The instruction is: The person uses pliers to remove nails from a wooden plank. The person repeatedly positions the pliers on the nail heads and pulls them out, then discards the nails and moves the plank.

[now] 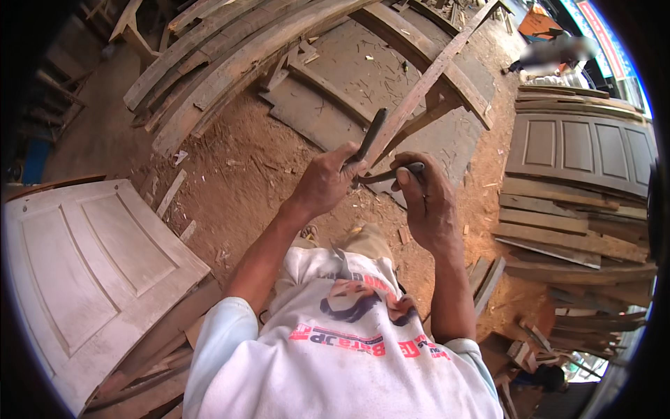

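In front of my body, both hands are raised over the floor. My left hand (pixel 326 183) is wrapped round a dark bar (pixel 375 133) that sticks up past the fingers. A second dark, curved bar (pixel 391 173) runs from beside the left fingers to my right hand (pixel 429 206), whose thumb and fingers close on its rounded end. The two bars seem to meet near the left hand, like a pair of pincers spread wide, but the joint is partly hidden by the fingers. Just beyond the hands lies the near end of a long wooden beam (pixel 427 82).
Curved stacked planks (pixel 230 77) lie at the far left. A pale panelled door (pixel 105 258) rests on boards at the left. Another panelled door (pixel 583 150) and piled boards (pixel 558 223) stand on the right. Bent scraps litter a grey sheet (pixel 342 52). A blurred person (pixel 558 52) is far right.
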Demonstrator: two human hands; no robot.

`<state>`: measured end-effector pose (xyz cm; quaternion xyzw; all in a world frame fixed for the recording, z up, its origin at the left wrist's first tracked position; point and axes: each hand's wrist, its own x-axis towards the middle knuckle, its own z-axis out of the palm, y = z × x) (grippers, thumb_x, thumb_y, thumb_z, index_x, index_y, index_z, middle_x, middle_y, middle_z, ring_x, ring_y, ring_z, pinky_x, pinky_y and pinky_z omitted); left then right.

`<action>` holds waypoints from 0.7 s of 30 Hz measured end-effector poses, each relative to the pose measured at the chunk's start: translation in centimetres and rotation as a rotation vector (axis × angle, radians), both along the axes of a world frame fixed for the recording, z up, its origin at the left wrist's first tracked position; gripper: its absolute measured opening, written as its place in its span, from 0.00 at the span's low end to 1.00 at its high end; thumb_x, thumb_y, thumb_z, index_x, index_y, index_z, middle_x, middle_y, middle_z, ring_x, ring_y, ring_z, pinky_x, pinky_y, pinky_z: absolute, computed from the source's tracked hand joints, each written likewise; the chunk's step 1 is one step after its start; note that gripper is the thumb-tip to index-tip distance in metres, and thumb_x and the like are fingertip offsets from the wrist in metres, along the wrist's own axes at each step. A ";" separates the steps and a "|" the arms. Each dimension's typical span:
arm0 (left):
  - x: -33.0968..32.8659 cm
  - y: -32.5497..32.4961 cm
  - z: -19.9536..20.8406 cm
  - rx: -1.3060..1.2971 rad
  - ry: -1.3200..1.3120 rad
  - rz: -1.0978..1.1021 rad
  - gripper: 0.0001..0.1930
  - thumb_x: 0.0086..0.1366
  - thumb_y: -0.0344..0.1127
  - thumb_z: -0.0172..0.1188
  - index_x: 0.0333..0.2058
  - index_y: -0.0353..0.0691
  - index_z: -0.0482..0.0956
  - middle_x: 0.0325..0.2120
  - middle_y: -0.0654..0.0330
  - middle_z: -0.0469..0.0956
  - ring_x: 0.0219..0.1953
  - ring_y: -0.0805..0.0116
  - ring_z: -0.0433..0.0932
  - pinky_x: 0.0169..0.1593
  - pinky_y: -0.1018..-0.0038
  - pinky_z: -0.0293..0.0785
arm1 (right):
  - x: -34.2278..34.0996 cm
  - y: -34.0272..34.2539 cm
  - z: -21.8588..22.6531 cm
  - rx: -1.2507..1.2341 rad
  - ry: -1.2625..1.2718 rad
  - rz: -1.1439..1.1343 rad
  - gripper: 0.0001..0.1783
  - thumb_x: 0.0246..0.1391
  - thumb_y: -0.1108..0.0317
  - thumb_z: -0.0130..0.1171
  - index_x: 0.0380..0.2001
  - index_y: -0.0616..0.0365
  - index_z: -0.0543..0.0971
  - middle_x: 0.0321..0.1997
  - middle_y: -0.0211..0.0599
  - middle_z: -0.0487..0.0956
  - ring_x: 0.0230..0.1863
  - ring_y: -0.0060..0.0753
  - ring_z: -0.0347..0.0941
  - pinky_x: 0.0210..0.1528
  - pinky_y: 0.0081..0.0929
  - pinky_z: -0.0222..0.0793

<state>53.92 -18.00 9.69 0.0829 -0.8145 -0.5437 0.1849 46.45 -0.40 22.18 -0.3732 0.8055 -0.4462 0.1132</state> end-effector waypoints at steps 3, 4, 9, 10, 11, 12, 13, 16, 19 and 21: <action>-0.5 0.5 -1.1 0.024 -0.045 0.006 0.11 0.72 0.34 0.63 0.48 0.38 0.75 0.38 0.48 0.85 0.42 0.52 0.87 0.41 0.62 0.83 | -0.1 0.2 -1.1 0.059 0.066 0.022 0.10 0.68 0.71 0.59 0.49 0.62 0.75 0.39 0.47 0.80 0.37 0.43 0.80 0.40 0.37 0.75; -0.8 0.3 -1.5 -0.004 -0.082 0.010 0.11 0.72 0.35 0.64 0.49 0.38 0.76 0.38 0.48 0.85 0.43 0.52 0.87 0.41 0.62 0.83 | -0.6 -0.1 -1.6 0.064 0.089 0.029 0.10 0.68 0.71 0.59 0.49 0.62 0.75 0.40 0.48 0.80 0.38 0.45 0.81 0.41 0.38 0.75; -0.6 0.5 -3.7 0.005 -0.054 0.011 0.12 0.71 0.35 0.64 0.50 0.39 0.77 0.40 0.49 0.85 0.43 0.53 0.87 0.43 0.62 0.82 | 0.1 0.3 -3.6 0.070 0.012 -0.005 0.10 0.67 0.72 0.59 0.49 0.62 0.74 0.40 0.50 0.80 0.41 0.49 0.81 0.43 0.39 0.76; -0.9 0.2 -3.7 0.040 -0.071 -0.009 0.12 0.71 0.35 0.64 0.50 0.39 0.77 0.40 0.49 0.85 0.44 0.52 0.87 0.43 0.61 0.82 | -0.1 0.1 -3.8 0.052 0.024 -0.006 0.10 0.67 0.72 0.59 0.49 0.62 0.74 0.40 0.51 0.80 0.41 0.50 0.81 0.44 0.39 0.76; -1.1 -0.1 -3.7 0.075 -0.088 -0.030 0.12 0.71 0.34 0.64 0.50 0.39 0.77 0.40 0.48 0.85 0.44 0.51 0.87 0.44 0.61 0.82 | 0.0 0.1 -4.0 0.045 0.016 -0.002 0.11 0.67 0.72 0.59 0.49 0.62 0.74 0.40 0.50 0.80 0.41 0.48 0.82 0.44 0.39 0.76; -1.1 -0.3 -3.8 0.080 -0.087 -0.038 0.12 0.71 0.34 0.64 0.50 0.39 0.77 0.40 0.48 0.84 0.45 0.50 0.86 0.44 0.60 0.81 | 0.2 0.1 -4.2 0.039 0.009 0.002 0.11 0.67 0.72 0.60 0.50 0.62 0.75 0.40 0.50 0.80 0.41 0.47 0.82 0.44 0.39 0.76; -1.1 -0.3 -3.8 0.085 -0.085 -0.042 0.12 0.71 0.33 0.64 0.50 0.39 0.77 0.40 0.47 0.84 0.45 0.48 0.86 0.44 0.59 0.81 | 0.3 0.2 -4.3 0.032 0.004 0.008 0.11 0.67 0.72 0.60 0.50 0.62 0.75 0.40 0.50 0.80 0.40 0.46 0.82 0.44 0.39 0.77; -0.6 -0.3 -4.4 -0.013 -0.076 -0.036 0.12 0.70 0.32 0.64 0.49 0.38 0.77 0.40 0.45 0.83 0.45 0.43 0.85 0.44 0.56 0.80 | -0.2 -0.1 -5.1 -0.014 0.061 0.061 0.22 0.62 0.74 0.65 0.58 0.60 0.73 0.47 0.48 0.79 0.44 0.41 0.81 0.44 0.37 0.77; -0.5 0.1 -3.8 -0.115 0.071 -0.090 0.11 0.70 0.32 0.63 0.48 0.38 0.77 0.39 0.44 0.82 0.43 0.40 0.83 0.43 0.54 0.79 | 0.3 -2.0 -6.1 -0.187 0.168 -0.191 0.35 0.57 0.76 0.69 0.67 0.57 0.68 0.54 0.46 0.77 0.47 0.38 0.79 0.46 0.34 0.77; -0.7 0.9 -3.3 -0.123 0.136 -0.113 0.10 0.70 0.31 0.62 0.48 0.37 0.77 0.39 0.43 0.82 0.43 0.39 0.83 0.43 0.54 0.79 | -0.7 -3.2 -8.0 -0.333 0.253 -0.172 0.35 0.61 0.70 0.68 0.68 0.56 0.67 0.55 0.46 0.75 0.49 0.35 0.76 0.47 0.34 0.76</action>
